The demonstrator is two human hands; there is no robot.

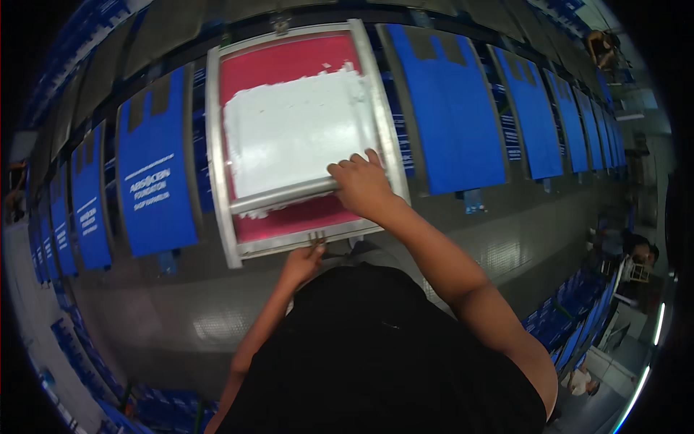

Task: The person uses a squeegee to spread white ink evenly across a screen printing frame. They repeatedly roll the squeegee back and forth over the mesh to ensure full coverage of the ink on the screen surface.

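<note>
An aluminium-framed screen (285,56) with a pink mesh lies across the row in front of me, much of it covered with white paste (289,126). My right hand (361,184) is closed around the right end of a long metal-bar squeegee (282,194), which lies across the lower part of the white paste. My left hand (303,262) is at the near edge of the screen, fingers closed on a small metal fitting (316,239) below the rail. The lower pink band of mesh shows beneath the bar.
Boards with blue fabric (452,116), some printed white (155,130), run in rows on both sides. Blue stacked racks (564,318) line the lower right. Other people stand at the upper right (601,47), right (636,246) and lower right (582,380).
</note>
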